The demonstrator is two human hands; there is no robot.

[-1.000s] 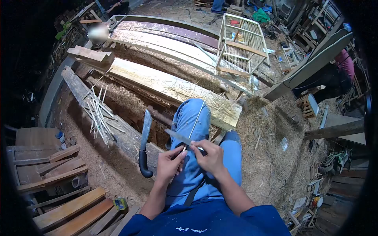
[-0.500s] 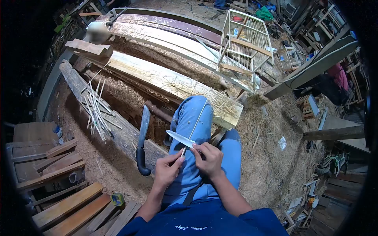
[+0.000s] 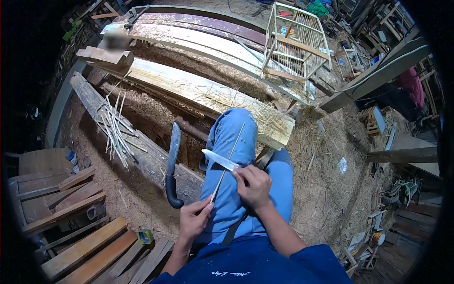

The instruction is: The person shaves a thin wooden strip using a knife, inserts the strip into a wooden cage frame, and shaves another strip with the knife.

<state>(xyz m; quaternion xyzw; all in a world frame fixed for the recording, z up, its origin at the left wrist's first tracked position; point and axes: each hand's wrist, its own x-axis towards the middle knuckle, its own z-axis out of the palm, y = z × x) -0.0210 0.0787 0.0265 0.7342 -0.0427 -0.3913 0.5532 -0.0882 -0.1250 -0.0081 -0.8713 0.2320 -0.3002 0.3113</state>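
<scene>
My left hand (image 3: 195, 219) pinches the near end of a thin wooden stick (image 3: 218, 183), which slants up across my jeans-covered knee (image 3: 231, 127). In my right hand (image 3: 253, 187) is a knife (image 3: 218, 159) with a pale blade, its tip pointing left. The blade lies across the stick, partway along it; its handle is mostly hidden in my fingers. To the left, a machete (image 3: 173, 156) with a black handle leans against a weathered plank (image 3: 156, 162). A bundle of thin sticks (image 3: 113, 130) rests farther up that plank.
A long pale beam (image 3: 189, 90) runs beyond my knee, strewn with shavings. A slatted wooden cage (image 3: 297, 45) stands at the back right. Cut boards (image 3: 85, 246) and a small yellow-green box (image 3: 145, 236) lie at lower left. Straw and sawdust cover the ground (image 3: 326, 189).
My left hand has drawn the stick back toward my body, down and left. The knife in my right hand now crosses the stick farther from the left hand.
</scene>
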